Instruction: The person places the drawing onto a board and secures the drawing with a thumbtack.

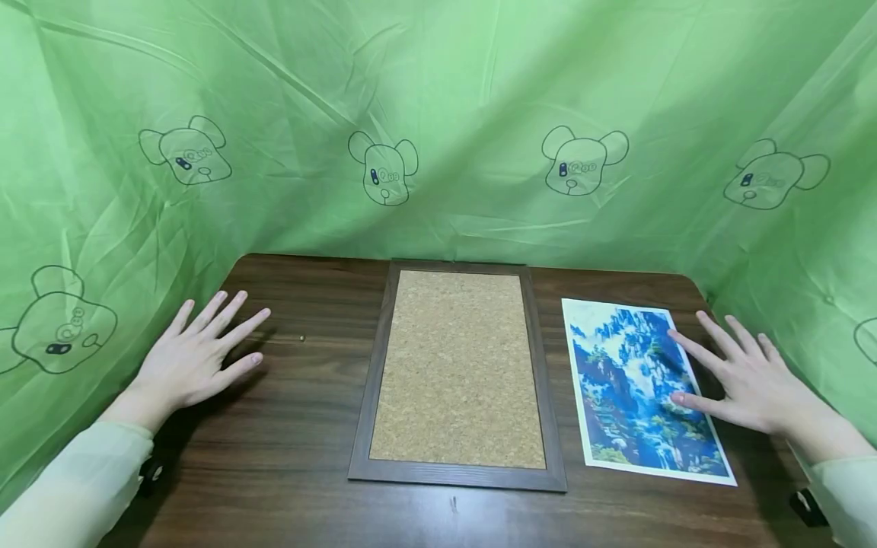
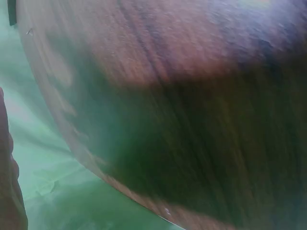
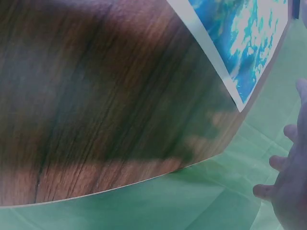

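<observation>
At the left of the head view my left hand (image 1: 192,358) hovers above the table with its fingers spread, holding nothing. Over the right edge of a white-bordered blue landscape print (image 1: 637,388) is my right hand (image 1: 747,377), its fingers also spread and nothing gripped. Whether its fingertips touch the paper I cannot tell. Between the hands lies a corkboard (image 1: 459,369) in a dark wooden frame. The right wrist view shows one corner of the print (image 3: 247,57) and part of the right hand (image 3: 290,167). Only a sliver of the left hand (image 2: 9,177) enters the left wrist view.
The dark wood-grain table (image 1: 294,441) has rounded far corners. Green cloth (image 1: 452,91) with bear-head outlines hangs around its back and sides. A tiny brass-coloured object (image 1: 302,338) lies left of the board, and small thin marks or pins (image 1: 453,504) show below it.
</observation>
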The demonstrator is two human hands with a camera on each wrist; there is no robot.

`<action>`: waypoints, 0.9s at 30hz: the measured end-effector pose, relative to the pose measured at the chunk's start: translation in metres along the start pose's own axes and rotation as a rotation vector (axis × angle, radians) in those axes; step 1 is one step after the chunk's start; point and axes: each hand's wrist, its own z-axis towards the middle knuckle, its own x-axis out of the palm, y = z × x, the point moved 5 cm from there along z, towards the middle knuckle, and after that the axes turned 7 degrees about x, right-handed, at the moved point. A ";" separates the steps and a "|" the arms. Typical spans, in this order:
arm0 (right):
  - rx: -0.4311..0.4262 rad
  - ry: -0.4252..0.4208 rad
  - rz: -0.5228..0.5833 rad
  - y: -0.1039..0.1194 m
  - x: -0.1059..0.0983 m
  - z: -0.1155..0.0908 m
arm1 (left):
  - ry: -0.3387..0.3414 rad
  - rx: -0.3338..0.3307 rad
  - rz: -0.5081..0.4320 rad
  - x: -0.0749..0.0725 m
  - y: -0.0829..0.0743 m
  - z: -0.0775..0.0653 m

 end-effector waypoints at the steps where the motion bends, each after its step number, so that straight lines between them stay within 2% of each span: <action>1: 0.001 0.003 0.006 -0.001 0.000 0.001 | -0.001 -0.003 0.000 0.000 0.000 0.000; 8: -0.011 0.009 0.086 -0.007 -0.009 0.002 | -0.002 -0.017 -0.025 -0.003 0.000 0.009; 14: -0.060 -0.006 0.181 -0.011 -0.010 0.002 | 0.001 -0.006 -0.102 -0.010 -0.011 0.021; 17: -0.022 -0.008 0.257 -0.013 -0.010 0.004 | -0.030 0.000 -0.172 -0.016 -0.020 0.029; 20: 0.028 -0.028 0.344 -0.014 -0.010 0.006 | -0.089 0.007 -0.247 -0.018 -0.030 0.038; 23: 0.085 -0.035 0.428 -0.014 -0.009 0.008 | -0.161 0.013 -0.326 -0.013 -0.040 0.049; 27: 0.193 0.021 0.560 -0.014 0.000 0.009 | -0.212 -0.013 -0.504 -0.006 -0.056 0.061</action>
